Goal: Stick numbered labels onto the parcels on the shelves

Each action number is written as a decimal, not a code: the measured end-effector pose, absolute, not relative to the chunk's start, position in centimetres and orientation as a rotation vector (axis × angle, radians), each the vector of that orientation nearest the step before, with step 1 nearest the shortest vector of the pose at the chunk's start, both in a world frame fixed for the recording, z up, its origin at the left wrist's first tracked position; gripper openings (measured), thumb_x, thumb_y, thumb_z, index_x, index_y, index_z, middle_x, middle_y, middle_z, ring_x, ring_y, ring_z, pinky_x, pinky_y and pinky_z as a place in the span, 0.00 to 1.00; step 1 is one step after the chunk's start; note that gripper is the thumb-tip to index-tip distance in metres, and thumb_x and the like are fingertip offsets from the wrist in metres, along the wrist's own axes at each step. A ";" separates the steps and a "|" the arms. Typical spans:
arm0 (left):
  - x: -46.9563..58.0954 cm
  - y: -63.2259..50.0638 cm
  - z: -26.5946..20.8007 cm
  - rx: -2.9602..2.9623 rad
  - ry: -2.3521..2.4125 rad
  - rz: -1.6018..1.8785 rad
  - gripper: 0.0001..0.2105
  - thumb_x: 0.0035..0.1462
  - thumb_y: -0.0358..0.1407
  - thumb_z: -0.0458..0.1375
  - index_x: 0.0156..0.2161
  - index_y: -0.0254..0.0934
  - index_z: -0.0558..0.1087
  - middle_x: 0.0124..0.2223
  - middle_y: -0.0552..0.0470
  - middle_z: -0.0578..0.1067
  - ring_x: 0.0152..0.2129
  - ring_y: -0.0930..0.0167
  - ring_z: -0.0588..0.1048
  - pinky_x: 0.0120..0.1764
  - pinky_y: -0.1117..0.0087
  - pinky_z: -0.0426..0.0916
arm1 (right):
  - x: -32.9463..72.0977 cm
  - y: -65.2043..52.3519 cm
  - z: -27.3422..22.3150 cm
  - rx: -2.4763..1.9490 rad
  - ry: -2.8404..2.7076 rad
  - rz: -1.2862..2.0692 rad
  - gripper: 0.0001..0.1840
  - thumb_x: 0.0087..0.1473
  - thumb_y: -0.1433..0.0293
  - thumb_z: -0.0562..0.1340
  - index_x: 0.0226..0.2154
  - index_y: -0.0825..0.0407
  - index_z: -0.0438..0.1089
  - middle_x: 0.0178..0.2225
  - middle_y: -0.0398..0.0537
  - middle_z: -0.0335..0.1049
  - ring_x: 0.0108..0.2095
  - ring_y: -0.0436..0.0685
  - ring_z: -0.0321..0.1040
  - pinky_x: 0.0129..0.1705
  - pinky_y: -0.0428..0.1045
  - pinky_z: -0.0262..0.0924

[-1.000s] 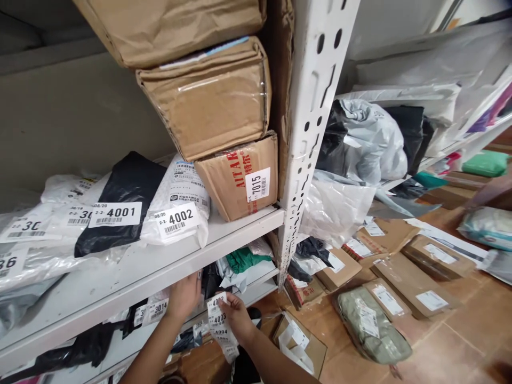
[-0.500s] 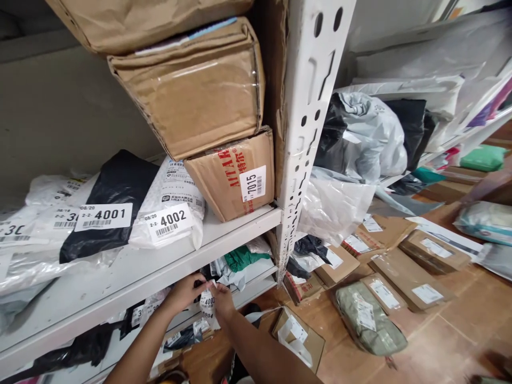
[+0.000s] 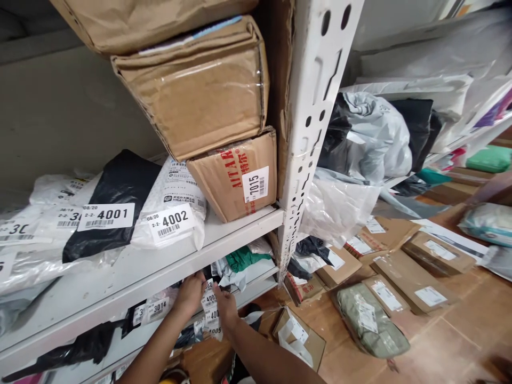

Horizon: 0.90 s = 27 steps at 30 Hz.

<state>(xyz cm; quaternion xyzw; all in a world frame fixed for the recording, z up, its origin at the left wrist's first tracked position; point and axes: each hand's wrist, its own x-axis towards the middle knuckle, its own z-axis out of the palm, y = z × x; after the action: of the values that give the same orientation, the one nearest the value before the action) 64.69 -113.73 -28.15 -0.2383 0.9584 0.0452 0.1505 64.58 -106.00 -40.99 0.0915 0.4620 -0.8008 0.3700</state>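
Low in front of the shelf, a strip of white numbered barcode labels (image 3: 212, 311) hangs between my two hands. Its lower end droops, and 4003 and 4005 can be read on it. My right hand (image 3: 226, 308) is closed on the strip's right edge, thumb uppermost. On the other side my left hand (image 3: 191, 292) is closed at the upper left edge, its fingertips partly hidden. Above, on the shelf, lie a black parcel (image 3: 116, 184) labelled 4001 and a white parcel (image 3: 171, 186) labelled 4002.
Cardboard boxes (image 3: 200, 101) are stacked at the shelf's right end, against a white perforated post (image 3: 306, 117). A lower shelf holds a green parcel (image 3: 245, 258) and other bags. Several boxes and a grey-green package (image 3: 372, 320) lie on the tiled floor (image 3: 464, 330).
My left hand has turned and moved slightly right, my right hand slightly lower. More of the label strip shows between them, now down to 4005.
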 end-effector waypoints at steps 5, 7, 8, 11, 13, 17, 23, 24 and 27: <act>65.2 -112.5 -27.8 -0.775 2.780 -0.023 0.12 0.59 0.27 0.47 0.45 0.28 0.69 0.47 0.37 0.71 0.46 0.61 0.71 0.50 0.65 0.61 | 65.1 -102.2 -41.5 0.162 1.093 -1.922 0.25 0.18 0.57 0.75 0.16 0.55 0.66 0.14 0.41 0.64 0.16 0.47 0.56 0.19 0.45 0.49; 65.1 -111.4 -27.4 -0.834 2.825 -0.116 0.17 0.58 0.25 0.46 0.53 0.28 0.64 0.53 0.34 0.67 0.51 0.58 0.67 0.54 0.60 0.57 | 65.0 -99.9 -42.1 0.154 1.097 -1.887 0.24 0.16 0.60 0.76 0.12 0.56 0.64 0.11 0.40 0.61 0.14 0.45 0.52 0.18 0.44 0.45; 64.8 -110.8 -27.3 -0.841 2.846 -0.140 0.19 0.59 0.26 0.46 0.55 0.29 0.62 0.55 0.32 0.65 0.53 0.56 0.65 0.54 0.57 0.56 | 64.8 -98.8 -42.4 0.160 1.098 -1.886 0.25 0.16 0.60 0.76 0.11 0.55 0.63 0.11 0.40 0.60 0.14 0.44 0.50 0.18 0.44 0.44; 63.1 -109.4 -27.5 -0.780 2.859 -0.067 0.18 0.63 0.34 0.43 0.55 0.30 0.62 0.51 0.33 0.70 0.49 0.56 0.69 0.50 0.58 0.60 | 63.8 -96.5 -42.8 0.178 1.057 -1.931 0.25 0.21 0.56 0.75 0.14 0.55 0.64 0.13 0.41 0.63 0.15 0.45 0.53 0.20 0.44 0.46; 61.5 -109.3 -28.3 -0.766 2.809 0.032 0.17 0.63 0.36 0.44 0.53 0.30 0.63 0.44 0.36 0.74 0.42 0.59 0.74 0.43 0.63 0.65 | 62.9 -95.9 -42.4 0.180 1.010 -1.978 0.25 0.26 0.54 0.74 0.19 0.54 0.66 0.16 0.41 0.65 0.16 0.46 0.55 0.21 0.44 0.48; 59.5 -110.7 -29.9 -0.759 2.703 0.209 0.12 0.55 0.26 0.52 0.44 0.37 0.69 0.38 0.47 0.78 0.35 0.68 0.76 0.38 0.71 0.65 | 61.2 -95.8 -40.7 0.160 0.936 -2.047 0.23 0.29 0.57 0.74 0.25 0.54 0.69 0.19 0.41 0.68 0.17 0.47 0.59 0.23 0.44 0.52; 60.2 -111.3 -30.2 -0.722 2.652 0.338 0.09 0.54 0.25 0.52 0.39 0.34 0.72 0.46 0.44 0.75 0.46 0.67 0.73 0.46 0.72 0.62 | 60.2 -96.6 -39.9 0.165 0.916 -2.116 0.24 0.28 0.58 0.74 0.28 0.55 0.73 0.20 0.43 0.70 0.20 0.50 0.63 0.25 0.46 0.56; 60.4 -111.2 -30.2 -0.736 2.639 0.342 0.09 0.52 0.25 0.54 0.40 0.33 0.72 0.48 0.42 0.74 0.47 0.66 0.72 0.47 0.72 0.62 | 60.1 -96.9 -40.0 0.174 0.919 -2.125 0.24 0.29 0.57 0.74 0.28 0.55 0.73 0.20 0.43 0.70 0.19 0.49 0.62 0.24 0.45 0.56; 60.7 -111.2 -30.4 -0.752 2.589 0.406 0.15 0.49 0.25 0.58 0.44 0.33 0.69 0.45 0.44 0.76 0.43 0.67 0.74 0.43 0.74 0.64 | 59.8 -97.9 -40.4 0.205 0.926 -2.148 0.24 0.29 0.55 0.73 0.26 0.55 0.73 0.18 0.42 0.69 0.18 0.48 0.60 0.22 0.45 0.53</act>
<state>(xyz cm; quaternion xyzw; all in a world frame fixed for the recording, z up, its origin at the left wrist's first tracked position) 60.69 -111.22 -30.35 -0.2699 0.9293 0.1455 0.2060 59.84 -97.86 -40.41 0.0804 0.3636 -0.8438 0.3865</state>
